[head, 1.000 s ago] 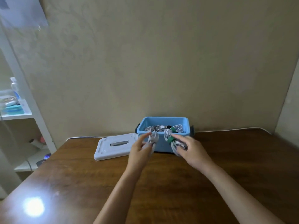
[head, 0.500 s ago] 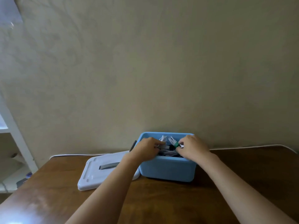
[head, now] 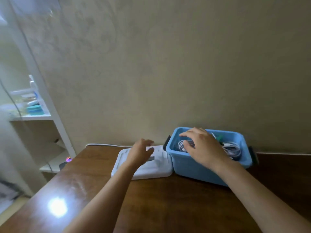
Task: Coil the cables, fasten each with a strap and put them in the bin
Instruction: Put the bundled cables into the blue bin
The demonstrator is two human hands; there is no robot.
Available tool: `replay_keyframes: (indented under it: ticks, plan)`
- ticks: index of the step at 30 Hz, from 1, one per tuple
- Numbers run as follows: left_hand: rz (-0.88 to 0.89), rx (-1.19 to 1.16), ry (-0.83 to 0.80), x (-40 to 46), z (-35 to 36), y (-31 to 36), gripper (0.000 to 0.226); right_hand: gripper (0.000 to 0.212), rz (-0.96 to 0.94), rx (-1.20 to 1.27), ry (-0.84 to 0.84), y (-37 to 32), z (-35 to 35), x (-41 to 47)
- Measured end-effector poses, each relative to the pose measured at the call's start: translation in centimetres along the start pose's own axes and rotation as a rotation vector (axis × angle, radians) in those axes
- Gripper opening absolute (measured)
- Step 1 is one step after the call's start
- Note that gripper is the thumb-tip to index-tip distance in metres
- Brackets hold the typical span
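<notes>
A blue bin [head: 188, 163] stands on the wooden table against the wall. Several coiled white cables [head: 233, 148] lie inside it, one with a green strap [head: 219, 137] near the back. My right hand [head: 202, 147] hovers over the bin's open top, palm down, fingers spread and holding nothing. My left hand [head: 141, 153] reaches over the white lid [head: 156, 169] that lies flat on the table just left of the bin; its fingers are loosely bent above the lid's grey handle. Whether it touches the lid is unclear.
The brown table [head: 159, 204] stretches toward me with a bright light glare at the front left. A white cord [head: 107, 145] runs along the wall at the table's back edge. White shelves [head: 33, 117] with small items stand to the left.
Both hands have let go of the coils, which now lie in the bin. My left hand has moved out of the bin to above the lid. The view has swung left.
</notes>
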State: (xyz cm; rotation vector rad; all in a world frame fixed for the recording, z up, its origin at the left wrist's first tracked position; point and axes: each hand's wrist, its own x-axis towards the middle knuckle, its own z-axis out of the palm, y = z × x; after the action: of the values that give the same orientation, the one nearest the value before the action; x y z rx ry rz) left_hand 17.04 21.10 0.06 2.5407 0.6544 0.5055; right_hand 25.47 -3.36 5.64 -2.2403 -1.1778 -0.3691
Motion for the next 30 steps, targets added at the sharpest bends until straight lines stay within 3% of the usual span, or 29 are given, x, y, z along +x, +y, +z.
replay_keyframes:
  ticks: [2,7,11,16,19,22,27,30]
  plan:
    - [0.007,0.191,-0.063,-0.6,1.2,-2.7,0.031,0.034,-0.043,0.005,0.013,-0.6,0.9,-0.3]
    - [0.105,0.294,0.039,-0.3,2.3,-5.2,0.022,0.029,-0.009,-0.059,0.094,0.8,1.2,-1.0]
    - [0.119,0.260,0.065,-0.5,2.1,-6.2,0.011,0.030,0.091,-0.108,0.067,2.9,-0.1,-2.1]
    - [0.111,0.209,0.211,-1.3,-2.2,-5.7,0.011,0.026,0.142,-0.084,0.094,4.0,-1.9,-3.5]
    - [0.135,0.122,0.318,-1.2,-6.1,-2.6,0.014,0.028,0.185,-0.074,0.096,4.7,-3.0,-4.3]
    - [0.271,0.028,0.315,-0.5,-8.1,2.9,0.017,0.030,0.226,-0.058,0.104,5.5,-4.2,-5.4]
    - [0.483,-0.007,0.165,0.5,-6.2,13.2,0.015,0.035,0.318,0.040,0.191,7.1,-5.8,-7.7]
    - [0.578,0.107,0.041,0.8,-3.2,17.4,0.015,0.037,0.449,0.179,0.253,8.4,-6.6,-9.3]
